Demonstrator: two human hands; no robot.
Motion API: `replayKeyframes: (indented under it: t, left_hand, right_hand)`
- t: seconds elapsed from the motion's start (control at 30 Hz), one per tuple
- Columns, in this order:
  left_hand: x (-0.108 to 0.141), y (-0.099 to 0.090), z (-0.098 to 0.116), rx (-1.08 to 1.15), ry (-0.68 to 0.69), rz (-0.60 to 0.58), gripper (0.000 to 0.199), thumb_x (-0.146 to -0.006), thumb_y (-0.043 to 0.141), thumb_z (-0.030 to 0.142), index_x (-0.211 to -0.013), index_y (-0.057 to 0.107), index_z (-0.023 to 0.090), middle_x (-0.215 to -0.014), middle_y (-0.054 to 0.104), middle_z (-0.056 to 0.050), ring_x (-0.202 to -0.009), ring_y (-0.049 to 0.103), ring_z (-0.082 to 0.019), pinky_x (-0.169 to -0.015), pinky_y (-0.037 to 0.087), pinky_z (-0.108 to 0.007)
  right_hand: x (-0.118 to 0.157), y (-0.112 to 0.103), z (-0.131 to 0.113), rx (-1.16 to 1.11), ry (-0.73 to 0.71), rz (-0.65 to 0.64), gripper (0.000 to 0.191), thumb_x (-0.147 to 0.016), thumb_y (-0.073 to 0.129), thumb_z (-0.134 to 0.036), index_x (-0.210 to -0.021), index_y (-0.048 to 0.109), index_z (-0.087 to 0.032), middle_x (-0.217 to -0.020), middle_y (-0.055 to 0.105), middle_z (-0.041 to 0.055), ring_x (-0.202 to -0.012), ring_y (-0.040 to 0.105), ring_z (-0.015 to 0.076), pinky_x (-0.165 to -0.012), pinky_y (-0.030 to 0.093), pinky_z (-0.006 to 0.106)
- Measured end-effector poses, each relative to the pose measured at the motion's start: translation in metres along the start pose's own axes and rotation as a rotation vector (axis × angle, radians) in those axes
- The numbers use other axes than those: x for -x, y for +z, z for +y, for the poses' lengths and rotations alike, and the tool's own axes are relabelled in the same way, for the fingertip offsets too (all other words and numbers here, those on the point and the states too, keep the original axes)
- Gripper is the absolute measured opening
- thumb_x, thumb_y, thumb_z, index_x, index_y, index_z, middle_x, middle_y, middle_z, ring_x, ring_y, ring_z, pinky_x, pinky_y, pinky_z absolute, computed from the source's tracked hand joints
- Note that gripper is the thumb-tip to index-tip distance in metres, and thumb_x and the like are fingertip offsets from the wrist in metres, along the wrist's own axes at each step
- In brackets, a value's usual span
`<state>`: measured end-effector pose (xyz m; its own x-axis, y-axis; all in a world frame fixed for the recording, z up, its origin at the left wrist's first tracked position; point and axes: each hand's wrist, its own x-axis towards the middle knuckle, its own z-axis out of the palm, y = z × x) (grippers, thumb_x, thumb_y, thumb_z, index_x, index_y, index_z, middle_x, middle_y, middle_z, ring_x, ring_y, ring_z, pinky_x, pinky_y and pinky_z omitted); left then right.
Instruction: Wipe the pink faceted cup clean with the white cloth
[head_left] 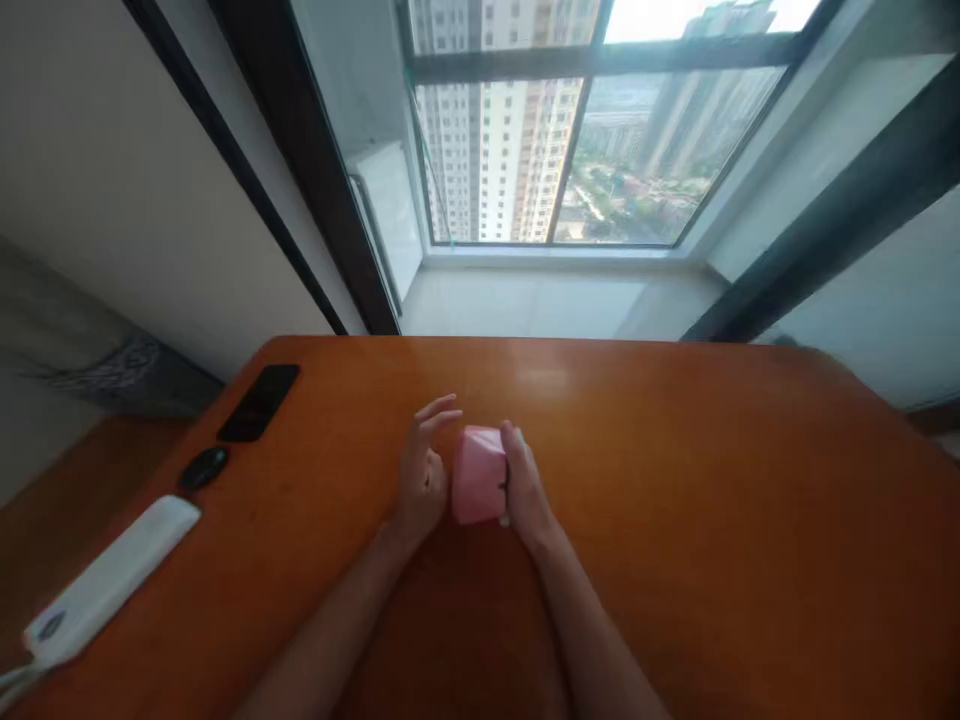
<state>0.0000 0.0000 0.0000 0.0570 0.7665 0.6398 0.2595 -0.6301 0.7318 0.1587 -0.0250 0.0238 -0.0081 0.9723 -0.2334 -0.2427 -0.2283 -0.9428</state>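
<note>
A small pink box-like object (478, 476) is held over the middle of the wooden table (675, 480). My right hand (525, 485) grips it along its right side, with the thumb on top near the upper right corner. My left hand (426, 470) is just left of the pink object, its upper fingers apart and stretched toward the top. Nothing shows in my left hand, and its lower part is close beside the object's left edge. What the pink object is made of is too blurred to tell.
On the table's left side lie a black phone (259, 403), a black mouse (203, 468) and a long white power strip (112, 580) with a cable. Behind the far edge is a window (555, 160) with a white sill (547, 300).
</note>
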Motion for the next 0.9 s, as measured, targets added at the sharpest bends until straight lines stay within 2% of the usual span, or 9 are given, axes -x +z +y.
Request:
replayKeyframes:
  t: [0.13,0.23,0.33,0.4,0.6,0.77,0.9]
  left_hand:
    - [0.002,0.001,0.001,0.047,0.053,-0.110,0.038,-0.119,0.037,0.036,-0.140,0.066,0.024,-0.141,0.069,-0.013,-0.135,0.066,-0.024,-0.117,0.054,-0.043]
    - [0.002,0.002,0.001,0.045,0.060,-0.139,0.033,-0.117,0.043,0.024,-0.137,0.069,0.025,-0.135,0.073,-0.011,-0.128,0.070,-0.021,-0.112,0.057,-0.036]
    - [0.002,0.001,0.001,-0.023,0.134,-0.142,0.035,-0.113,0.053,0.017,-0.143,0.068,0.028,-0.146,0.069,-0.011,-0.134,0.068,-0.022,-0.113,0.057,-0.036]
    - [0.001,-0.002,-0.001,-0.115,0.216,-0.185,0.040,-0.112,0.057,0.017,-0.149,0.065,0.029,-0.152,0.066,-0.013,-0.139,0.066,-0.024,-0.115,0.056,-0.039]
    - [-0.001,-0.011,-0.004,-0.297,0.391,-0.283,0.045,-0.112,0.058,0.019,-0.155,0.059,0.032,-0.157,0.061,-0.015,-0.143,0.063,-0.028,-0.113,0.058,-0.045]
    - [-0.003,-0.009,0.001,-0.315,0.322,-0.290,0.033,-0.113,0.055,0.022,-0.145,0.065,0.026,-0.144,0.067,-0.014,-0.131,0.068,-0.025,-0.109,0.059,-0.040]
    - [-0.003,-0.006,0.005,-0.288,0.235,-0.298,0.032,-0.113,0.053,0.024,-0.143,0.064,0.028,-0.140,0.068,-0.012,-0.126,0.069,-0.024,-0.106,0.058,-0.040]
  right_hand:
    - [-0.002,-0.002,0.004,0.000,-0.003,0.006,0.069,-0.093,0.051,-0.091,-0.074,0.045,-0.025,-0.057,0.041,-0.0061,-0.043,0.038,0.0102,-0.036,0.028,0.022]
    - [-0.002,-0.002,0.004,0.013,-0.012,0.022,0.069,-0.092,0.052,-0.091,-0.073,0.047,-0.024,-0.058,0.042,-0.0050,-0.045,0.039,0.0109,-0.036,0.026,0.024]
    - [-0.003,-0.002,0.001,-0.009,-0.040,0.026,0.070,-0.092,0.054,-0.090,-0.072,0.052,-0.023,-0.060,0.044,-0.0039,-0.049,0.039,0.0113,-0.040,0.030,0.025]
    - [-0.003,-0.001,0.001,-0.008,-0.053,0.016,0.071,-0.092,0.053,-0.090,-0.073,0.056,-0.021,-0.060,0.046,-0.0031,-0.051,0.039,0.0117,-0.044,0.032,0.026]
    - [-0.006,-0.003,0.006,-0.005,-0.088,0.041,0.069,-0.094,0.055,-0.087,-0.073,0.057,-0.021,-0.064,0.049,-0.0021,-0.057,0.043,0.0129,-0.051,0.035,0.026]
    - [-0.005,-0.004,0.008,0.012,-0.041,0.029,0.070,-0.095,0.050,-0.089,-0.073,0.054,-0.023,-0.059,0.048,-0.0033,-0.052,0.042,0.0134,-0.047,0.031,0.028]
    - [-0.007,-0.003,0.011,-0.036,-0.036,0.028,0.070,-0.094,0.051,-0.089,-0.077,0.058,-0.022,-0.060,0.049,-0.0032,-0.052,0.041,0.0135,-0.046,0.029,0.028]
